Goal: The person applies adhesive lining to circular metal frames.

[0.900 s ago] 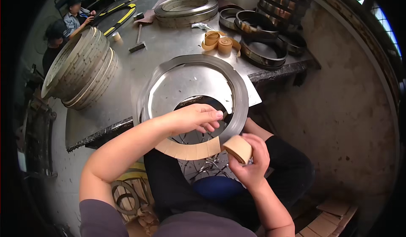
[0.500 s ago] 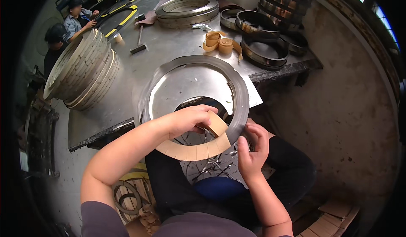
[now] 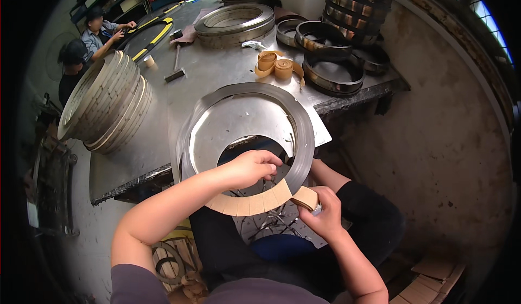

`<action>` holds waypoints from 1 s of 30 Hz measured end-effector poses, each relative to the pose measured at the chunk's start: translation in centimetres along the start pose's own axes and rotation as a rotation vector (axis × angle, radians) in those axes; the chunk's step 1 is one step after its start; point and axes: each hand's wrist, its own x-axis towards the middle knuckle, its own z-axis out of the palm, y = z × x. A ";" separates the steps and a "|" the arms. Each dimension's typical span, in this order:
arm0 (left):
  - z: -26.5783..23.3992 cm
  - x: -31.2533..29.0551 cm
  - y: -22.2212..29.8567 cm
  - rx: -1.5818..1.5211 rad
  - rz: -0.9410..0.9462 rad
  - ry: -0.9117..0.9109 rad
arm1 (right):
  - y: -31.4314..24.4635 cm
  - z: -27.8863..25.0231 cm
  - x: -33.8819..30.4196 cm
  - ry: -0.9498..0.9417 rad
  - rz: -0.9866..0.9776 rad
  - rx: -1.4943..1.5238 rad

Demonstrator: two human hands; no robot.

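Observation:
A large flat grey ring (image 3: pixel 305 141) leans from the table's edge toward my lap. Tan paper tape (image 3: pixel 247 206) is wound in overlapping turns around its near-side band. My right hand (image 3: pixel 325 214) grips the tape roll (image 3: pixel 307 197) just outside the ring's lower right, beside the last turn. Inside the ring's opening, my left hand (image 3: pixel 252 169) has its fingers loosely bent and parted, and no object shows in them. Its wrist passes over the ring's left side.
Two loosely coiled tan strips (image 3: pixel 283 68) lie on the metal table (image 3: pixel 217 71) near dark round rims (image 3: pixel 334 68). A hammer (image 3: pixel 176 68) is farther left, with stacked rings (image 3: pixel 103 100) at the left edge. Two people (image 3: pixel 89 38) sit beyond. Metal offcuts (image 3: pixel 274 217) lie below the ring.
The tape roll has passed from my left hand inside the ring to my right hand outside it. My left fingers have loosened. The view has shifted slightly.

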 end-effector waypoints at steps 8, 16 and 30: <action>0.7 -2.2 1.8 -0.510 0.079 -0.149 | -5.0 0.5 8.6 0.100 -0.245 -0.065; -0.1 -1.0 1.2 -0.506 -0.055 0.061 | -1.9 0.2 6.3 0.317 -0.179 0.056; 1.0 1.6 0.4 -0.579 -0.170 -0.148 | 1.2 -2.8 3.2 -0.121 0.054 0.071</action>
